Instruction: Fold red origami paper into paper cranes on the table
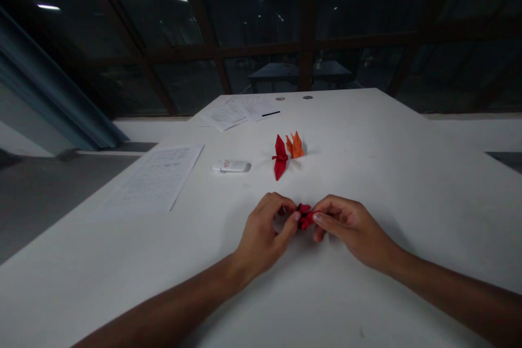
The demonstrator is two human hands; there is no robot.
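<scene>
A small piece of folded red paper [305, 217] is held between both hands, low over the white table [391, 174]. My left hand [265, 231] pinches its left side between thumb and fingers. On its right side, my right hand [353, 228] grips it with thumb and forefinger, the other fingers curled. The fingertips hide part of the paper. Just beyond my hands lies a red paper crane [279, 157] with its wings spread. An orange paper crane [295, 145] stands close behind it to the right.
A white plastic item with printing [232, 166] lies left of the cranes. Written sheets [155, 179] are at the left edge. More papers [234, 110] and a black strip [271, 114] lie farther back, near two small round objects [280, 99] at the far edge.
</scene>
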